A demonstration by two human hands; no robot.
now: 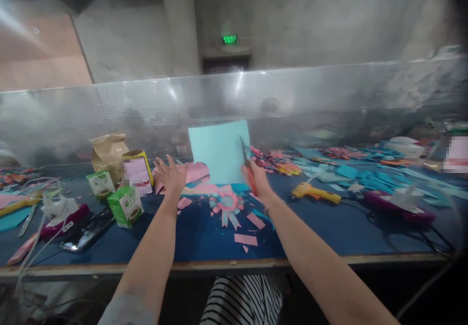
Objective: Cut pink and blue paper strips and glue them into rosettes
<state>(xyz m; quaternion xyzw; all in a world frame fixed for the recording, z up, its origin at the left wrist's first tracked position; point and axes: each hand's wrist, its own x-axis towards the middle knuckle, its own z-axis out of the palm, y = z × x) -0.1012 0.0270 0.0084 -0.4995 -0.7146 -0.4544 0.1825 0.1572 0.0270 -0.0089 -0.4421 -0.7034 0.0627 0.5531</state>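
Observation:
My right hand (pixel 259 179) grips a pair of scissors (pixel 252 180) with orange-red handles, blades pointing up and away. Behind the blades a light blue sheet of paper (pixel 219 154) stands upright; what supports it cannot be made out. My left hand (pixel 171 176) is held out with fingers spread, over or beside pink paper (pixel 197 173) on the table. Between my forearms lies a pink and light blue paper rosette (pixel 225 203) with ribbon-like tails. Small pink paper scraps (pixel 245 239) are scattered around it.
At left stand a brown paper bag (pixel 108 157), green-and-white boxes (pixel 126 207) and a yellow roll (pixel 148 169); a phone (pixel 87 231) lies nearby. Rightward are a yellow glue gun (pixel 316 192), a purple power strip (pixel 400 208) with cables, and blue paper pieces (pixel 380 174). A perforated metal panel (pixel 310 101) runs behind.

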